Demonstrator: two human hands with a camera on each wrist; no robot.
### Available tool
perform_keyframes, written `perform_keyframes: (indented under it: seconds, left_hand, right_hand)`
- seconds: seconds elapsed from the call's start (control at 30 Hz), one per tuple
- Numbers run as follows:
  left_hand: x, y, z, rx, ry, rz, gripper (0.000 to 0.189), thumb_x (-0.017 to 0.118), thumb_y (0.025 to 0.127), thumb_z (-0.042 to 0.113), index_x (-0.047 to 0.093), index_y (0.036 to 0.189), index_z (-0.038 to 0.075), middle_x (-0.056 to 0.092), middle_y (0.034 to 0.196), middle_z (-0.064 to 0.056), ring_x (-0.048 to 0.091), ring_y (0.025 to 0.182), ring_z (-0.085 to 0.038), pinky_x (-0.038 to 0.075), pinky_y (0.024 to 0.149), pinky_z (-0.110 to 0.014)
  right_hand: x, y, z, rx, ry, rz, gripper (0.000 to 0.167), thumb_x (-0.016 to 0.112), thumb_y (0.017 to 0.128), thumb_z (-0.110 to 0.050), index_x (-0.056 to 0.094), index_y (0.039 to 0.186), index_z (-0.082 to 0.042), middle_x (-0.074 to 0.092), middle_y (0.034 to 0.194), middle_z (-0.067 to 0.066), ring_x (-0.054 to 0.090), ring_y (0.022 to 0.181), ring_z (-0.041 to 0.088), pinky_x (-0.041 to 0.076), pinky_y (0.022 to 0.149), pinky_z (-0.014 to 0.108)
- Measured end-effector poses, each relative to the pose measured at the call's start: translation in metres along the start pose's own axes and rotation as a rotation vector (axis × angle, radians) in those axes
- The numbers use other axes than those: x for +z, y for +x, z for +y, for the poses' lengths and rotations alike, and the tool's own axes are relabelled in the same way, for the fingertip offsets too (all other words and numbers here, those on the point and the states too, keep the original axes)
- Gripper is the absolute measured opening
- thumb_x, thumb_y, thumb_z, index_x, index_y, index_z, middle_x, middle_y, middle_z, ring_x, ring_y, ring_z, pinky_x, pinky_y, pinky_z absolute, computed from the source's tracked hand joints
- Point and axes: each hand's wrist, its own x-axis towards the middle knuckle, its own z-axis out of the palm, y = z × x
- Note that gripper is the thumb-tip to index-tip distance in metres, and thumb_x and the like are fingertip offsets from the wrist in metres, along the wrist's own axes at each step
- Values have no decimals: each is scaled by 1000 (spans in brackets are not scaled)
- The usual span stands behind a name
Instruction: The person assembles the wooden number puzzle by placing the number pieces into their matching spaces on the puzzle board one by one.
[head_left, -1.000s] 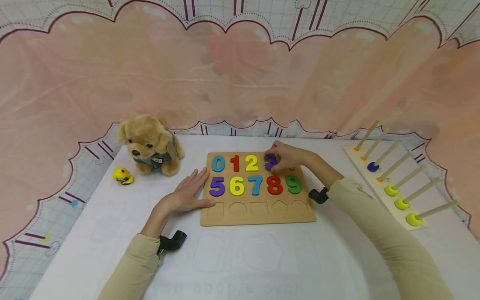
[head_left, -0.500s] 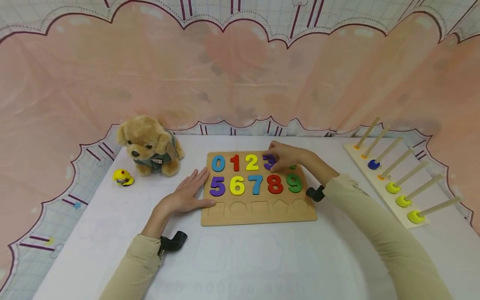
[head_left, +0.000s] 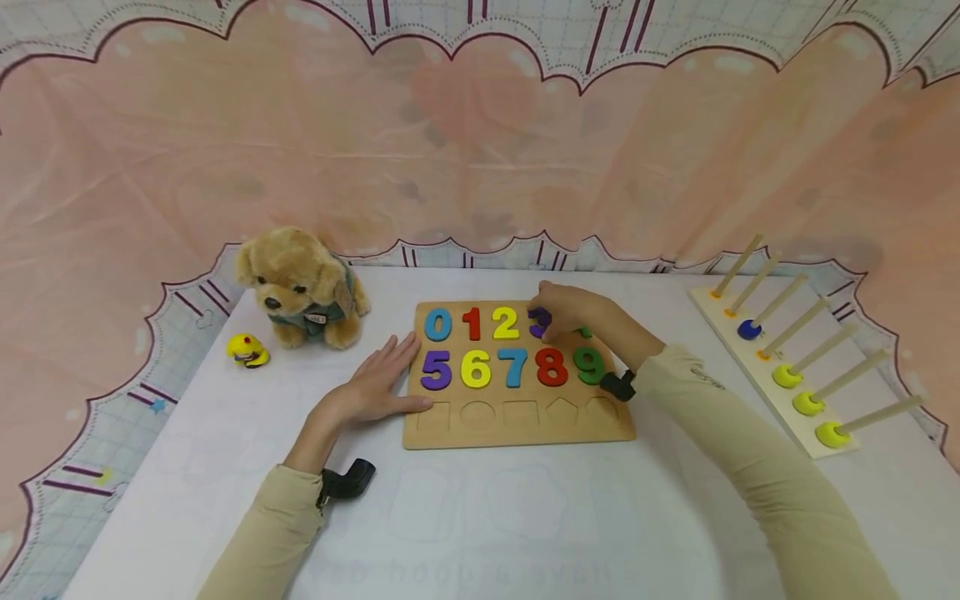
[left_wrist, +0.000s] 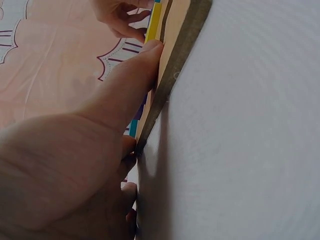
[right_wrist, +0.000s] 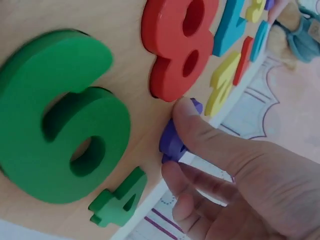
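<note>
A wooden number board [head_left: 480,429] lies on the white table, with colored digits in two rows and outlined shapes below. My right hand [head_left: 568,308] is at the top row, pinching the purple number 3 [right_wrist: 172,142] between thumb and fingers; part of the digit is hidden behind them. Beside it sits the green number 4 [right_wrist: 120,200], mostly covered by the hand in the head view. The green number 9 [head_left: 588,366] and red number 8 [head_left: 552,367] lie just below. My left hand [head_left: 371,390] rests with straight fingers along the board's left edge, thumb on its surface.
At the back left stand a plush dog [head_left: 300,287] and a small yellow duck toy [head_left: 247,351]. On the right is a pegboard [head_left: 757,379] with upright sticks, some carrying blue or yellow beads. A patterned curtain [head_left: 480,167] hangs behind the table.
My right wrist and forearm have shifted a little to the left, with the fingers still at the purple 3. My left hand has stayed on the board's edge.
</note>
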Motion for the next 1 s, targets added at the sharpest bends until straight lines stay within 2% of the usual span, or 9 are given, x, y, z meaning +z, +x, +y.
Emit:
perform_keyframes:
  seconds: [0.1,0.23,0.47,0.8,1.0]
  left_hand:
    - [0,0,1,2,2,0,102,67,85,53,10,156,7,4,165,-12,-4,152,-37,1,123,-57]
    - [0,0,0,-3,7,3,102,67,85,53,10,157,7,4,165,-12,-3,152,-36,1,123,-57]
    - [-1,-5,-2,-4,0,-2,102,67,85,54,11,156,6,5,165,-14,-2,152,-39,1,122,-58]
    - [-1,-7,-3,7,3,11,101,66,86,53,11,156,6,6,165,-15,-1,151,-39,2,122,-59]
    - [-1,-7,-4,10,-2,13,102,67,85,53,11,156,6,6,165,-14,-1,152,-39,2,122,-58]
  right_hand:
    - [0,0,0,1,-14,4,55,75,84,-20,57,135,-6,52,126,17,55,112,29,48,105,45]
    - [4,1,7,-9,40,17,60,73,86,-20,52,140,-8,51,128,17,53,115,30,47,106,45]
    - [11,0,12,-64,57,29,64,71,89,-26,46,145,-9,49,130,20,49,115,31,47,104,44]
    - [9,1,10,-55,42,16,68,71,89,-28,42,148,-12,46,135,19,47,119,31,45,106,46]
    - [12,-1,11,-65,88,41,70,73,87,-30,43,147,-10,47,134,20,47,120,32,46,105,46]
